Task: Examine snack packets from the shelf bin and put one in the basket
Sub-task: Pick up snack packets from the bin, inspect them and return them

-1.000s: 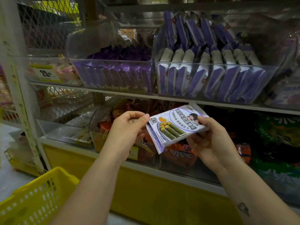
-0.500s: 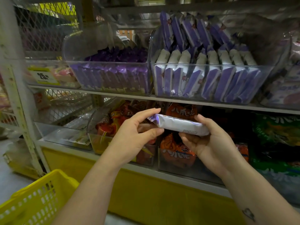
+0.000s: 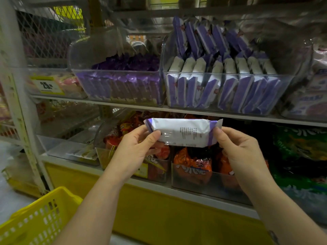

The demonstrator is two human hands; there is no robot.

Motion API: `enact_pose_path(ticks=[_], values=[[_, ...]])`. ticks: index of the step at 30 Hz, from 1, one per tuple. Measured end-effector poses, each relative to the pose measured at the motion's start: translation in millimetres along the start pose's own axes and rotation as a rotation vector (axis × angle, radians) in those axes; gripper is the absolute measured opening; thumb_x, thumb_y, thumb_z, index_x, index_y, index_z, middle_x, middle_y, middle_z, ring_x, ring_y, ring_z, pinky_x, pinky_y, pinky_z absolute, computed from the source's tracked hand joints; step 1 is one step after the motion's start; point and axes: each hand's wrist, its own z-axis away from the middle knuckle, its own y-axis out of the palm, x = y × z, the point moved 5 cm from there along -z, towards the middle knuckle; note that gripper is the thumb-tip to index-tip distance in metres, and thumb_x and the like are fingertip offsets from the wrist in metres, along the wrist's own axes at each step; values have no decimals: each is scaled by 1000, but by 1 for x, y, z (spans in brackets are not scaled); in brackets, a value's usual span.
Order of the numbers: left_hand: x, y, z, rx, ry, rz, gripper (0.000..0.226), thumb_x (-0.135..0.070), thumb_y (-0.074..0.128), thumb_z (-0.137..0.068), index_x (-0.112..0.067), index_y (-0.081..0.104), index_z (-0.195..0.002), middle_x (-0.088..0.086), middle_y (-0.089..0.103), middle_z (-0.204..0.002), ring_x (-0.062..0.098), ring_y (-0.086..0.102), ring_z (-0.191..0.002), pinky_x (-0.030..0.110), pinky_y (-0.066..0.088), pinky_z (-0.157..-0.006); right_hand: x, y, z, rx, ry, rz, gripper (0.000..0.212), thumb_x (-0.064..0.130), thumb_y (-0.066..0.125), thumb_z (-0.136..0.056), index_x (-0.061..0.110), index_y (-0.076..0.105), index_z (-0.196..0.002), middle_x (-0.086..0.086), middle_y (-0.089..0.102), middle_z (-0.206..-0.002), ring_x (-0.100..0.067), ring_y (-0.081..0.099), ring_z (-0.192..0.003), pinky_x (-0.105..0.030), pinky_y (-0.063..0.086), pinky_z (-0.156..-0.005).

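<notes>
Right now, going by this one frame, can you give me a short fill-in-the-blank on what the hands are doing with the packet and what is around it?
1. The left hand and the right hand pinch the snack packet by its two ____.
2. The basket at the lower left is ____ in colour.
3. The clear bin of matching purple-and-white packets sits on the shelf ____ the held packet.

Missing words: ends; yellow; above.

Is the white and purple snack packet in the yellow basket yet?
Out. The left hand and right hand pinch the snack packet by its ends; the yellow basket sits apart, lower left.
</notes>
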Motion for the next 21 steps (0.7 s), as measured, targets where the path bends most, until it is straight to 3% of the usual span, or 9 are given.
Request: enact_pose_path(ticks=[3, 7, 11, 13, 17, 21], values=[[4, 1, -1, -29, -32, -11, 32, -51, 62, -74, -35, 71, -101, -7, 76, -88, 9, 71, -75, 19, 55, -65, 3, -2, 3, -57, -66, 92, 22, 46, 56, -80, 33, 73, -85, 15, 75, -83, 0, 69, -82, -11, 52, -63], [4, 2, -1, -27, -22, -107, 37, -57, 57, -77, -35, 71, -103, -8, 70, -74, 6, 64, -64, 22, 55, -64, 12, -1, 5, -117, -196, 162, 18, 33, 55, -92, 38, 69, -82, 20, 72, -83, 2, 68, -80, -11, 52, -59], [2, 2, 0, 0, -11, -199, 25, -33, 47, -100, -36, 72, -103, -12, 62, -63, 0, 54, -56, 18, 51, -62, 8, -6, 1, -169, -192, 203, 24, 23, 53, -98, 30, 68, -80, 17, 72, -80, 0, 67, -74, -11, 50, -57], [-2, 3, 0, -26, 27, -299, 28, -26, 45, -103, -35, 71, -99, -18, 66, -64, -3, 56, -55, 13, 47, -58, 4, -7, 0, -184, -154, 196, 25, 24, 52, -99, 25, 68, -79, 13, 72, -78, -1, 67, -70, -10, 48, -54], [-8, 4, 2, -120, 68, -426, 30, -25, 48, -102, -29, 72, -85, -17, 73, -78, -2, 65, -71, 10, 46, -59, -9, -6, -2, -166, 37, 117, 27, 27, 51, -99, 20, 69, -81, 9, 74, -75, -4, 70, -66, -13, 49, -50], [-3, 0, 1, -188, 29, -483, 29, -24, 55, -98, -25, 69, -73, -15, 71, -69, -4, 62, -58, 8, 41, -50, -27, -6, -5, -144, 302, -35, 28, 28, 53, -98, 13, 70, -83, -3, 76, -80, -18, 73, -76, -31, 57, -66]])
